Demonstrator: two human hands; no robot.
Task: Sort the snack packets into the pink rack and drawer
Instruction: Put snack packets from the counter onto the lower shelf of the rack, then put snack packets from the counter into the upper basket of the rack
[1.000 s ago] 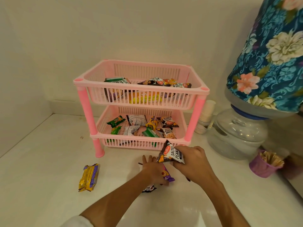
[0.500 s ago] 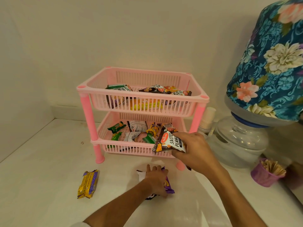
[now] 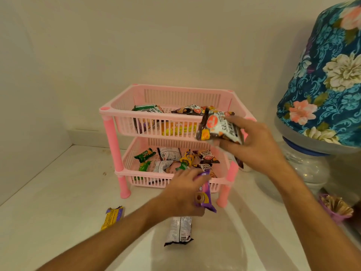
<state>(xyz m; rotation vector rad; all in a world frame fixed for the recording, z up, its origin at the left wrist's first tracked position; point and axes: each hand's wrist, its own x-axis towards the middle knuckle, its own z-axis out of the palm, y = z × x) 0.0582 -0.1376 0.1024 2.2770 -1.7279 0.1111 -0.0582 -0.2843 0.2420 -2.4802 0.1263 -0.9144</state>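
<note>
A two-tier pink rack (image 3: 111,145) stands on the white counter against the wall, with several snack packets in both baskets. My right hand (image 3: 254,145) grips a salted peanuts packet (image 3: 216,128) at the front right corner of the top basket. Lower down, my left hand (image 3: 181,194) holds a purple packet (image 3: 205,198) just in front of the bottom basket. A grey and white packet (image 3: 179,230) lies on the counter below my left hand. A yellow packet (image 3: 112,218) lies to the left.
A water dispenser jar with a blue floral cover (image 3: 328,81) stands on the right, its clear base (image 3: 304,163) close to the rack. A small purple cup of sticks (image 3: 338,208) sits at the right edge. Walls close in behind and on the left.
My right hand has carried the peanuts packet up from the counter to the top basket's corner. My left hand has lifted the purple packet off the counter, uncovering the grey packet.
</note>
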